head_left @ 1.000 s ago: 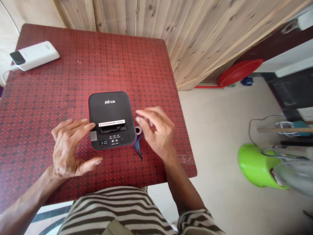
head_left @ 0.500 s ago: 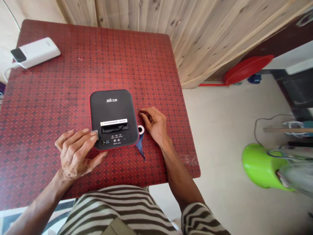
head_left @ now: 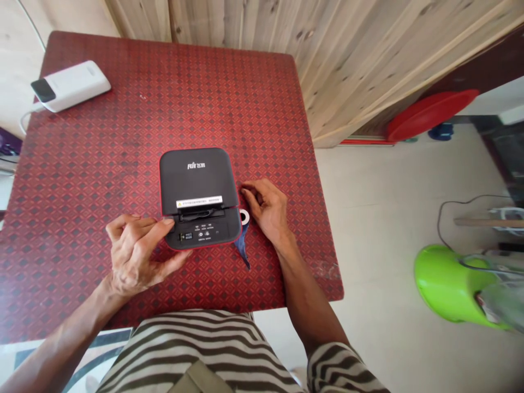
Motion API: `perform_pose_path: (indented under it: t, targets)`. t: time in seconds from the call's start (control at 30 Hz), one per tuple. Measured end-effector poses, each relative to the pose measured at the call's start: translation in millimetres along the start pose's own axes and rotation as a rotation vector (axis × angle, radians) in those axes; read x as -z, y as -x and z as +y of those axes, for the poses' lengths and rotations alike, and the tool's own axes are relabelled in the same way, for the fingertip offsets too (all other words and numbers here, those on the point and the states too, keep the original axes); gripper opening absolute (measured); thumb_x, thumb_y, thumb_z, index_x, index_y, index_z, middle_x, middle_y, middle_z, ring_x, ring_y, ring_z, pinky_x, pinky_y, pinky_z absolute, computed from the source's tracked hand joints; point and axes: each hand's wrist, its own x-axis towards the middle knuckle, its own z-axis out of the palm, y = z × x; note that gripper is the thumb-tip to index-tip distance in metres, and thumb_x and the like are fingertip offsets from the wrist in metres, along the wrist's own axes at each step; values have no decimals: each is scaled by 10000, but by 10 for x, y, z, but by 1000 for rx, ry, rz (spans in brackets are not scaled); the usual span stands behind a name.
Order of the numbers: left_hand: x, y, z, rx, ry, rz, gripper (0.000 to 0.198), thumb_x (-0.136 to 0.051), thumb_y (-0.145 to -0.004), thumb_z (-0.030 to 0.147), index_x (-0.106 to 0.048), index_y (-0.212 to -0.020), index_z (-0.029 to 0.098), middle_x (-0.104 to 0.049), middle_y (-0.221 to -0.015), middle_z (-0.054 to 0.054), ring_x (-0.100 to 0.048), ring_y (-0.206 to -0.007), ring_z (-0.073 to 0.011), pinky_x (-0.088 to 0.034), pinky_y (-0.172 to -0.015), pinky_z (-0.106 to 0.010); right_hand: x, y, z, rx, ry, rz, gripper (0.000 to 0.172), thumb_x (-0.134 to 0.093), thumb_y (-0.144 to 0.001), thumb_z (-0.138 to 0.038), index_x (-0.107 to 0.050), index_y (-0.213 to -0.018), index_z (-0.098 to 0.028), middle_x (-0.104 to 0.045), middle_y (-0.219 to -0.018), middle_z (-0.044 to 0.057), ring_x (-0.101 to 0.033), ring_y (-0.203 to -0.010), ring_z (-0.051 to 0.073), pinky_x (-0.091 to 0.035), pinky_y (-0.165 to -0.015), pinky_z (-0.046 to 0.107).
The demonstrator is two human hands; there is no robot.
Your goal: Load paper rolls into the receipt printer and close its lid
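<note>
A small black printer (head_left: 199, 195) with a red rim sits in the middle of the red patterned table (head_left: 123, 136). My left hand (head_left: 137, 254) rests at its left front corner, fingertips pressing on the side where the lid meets the base; the lid looks slightly raised. My right hand (head_left: 266, 210) lies against the printer's right side, fingers curled at its edge. A small white paper roll (head_left: 244, 216) with a dark blue strip (head_left: 242, 248) trailing from it lies between the printer and my right wrist.
A white power bank (head_left: 71, 84) with a cable lies at the table's far left corner. Wooden wall panels stand behind the table. On the floor to the right are a green plastic stool (head_left: 450, 286), a red basin (head_left: 429, 112) and some cables.
My right hand dropped from the air onto the table beside the printer. My left hand closed in on the printer's left side, covering the grey tab, and the lid seems to have lifted a little.
</note>
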Motion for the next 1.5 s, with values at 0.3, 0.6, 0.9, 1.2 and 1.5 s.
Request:
perform_pose_path:
  t: [0.3, 0.6, 0.9, 1.2, 1.5]
  targets:
    - [-69, 48, -13, -64, 70, 65, 752, -927, -825, 352, -573, -1453, 137, -764, -1050, -100, -723, -879, -224, -549, -895, -418, 206, -54, -308, 119, -27, 91, 135, -665, -1048, -210, -799, -1050, -194, -800, -928, 48, -727, -780, 168, -587, -742, 309]
    - [-104, 135, -32, -89, 107, 110, 847, -946, -792, 295, -538, -1516, 131, -744, -1171, -152, -734, -1009, -265, -574, -923, -427, 144, -657, -1431, 336, 447, -575, 278, -505, -1118, -143, -768, -1206, -152, -788, -1212, 124, -778, -1043, 240, -603, -837, 350]
    - [-125, 161, -22, -77, 117, 99, 866, -951, -784, 273, -530, -1526, 121, -744, -1206, -164, -737, -1083, -280, -593, -951, -430, -88, -881, -1603, 346, 615, -743, 444, -389, -1050, -1, -773, -1226, -138, -776, -1243, 182, -787, -1039, 288, -623, -859, 406]
    - [-125, 125, -17, -56, 112, 99, 860, -952, -789, 275, -528, -1530, 176, -762, -1186, -126, -746, -1056, -263, -587, -948, -421, 179, -731, -1588, 327, 508, -631, 322, -487, -1054, -77, -735, -1253, -132, -775, -1186, 137, -776, -909, 242, -570, -724, 358]
    - [-112, 95, -19, -62, 112, 90, 832, -954, -789, 282, -548, -1499, 132, -754, -1171, -144, -745, -1046, -268, -580, -935, -425, 563, -565, -888, 89, -369, 23, 264, -869, -901, -351, -754, -1120, -257, -756, -999, -12, -648, -749, 131, -528, -648, 274]
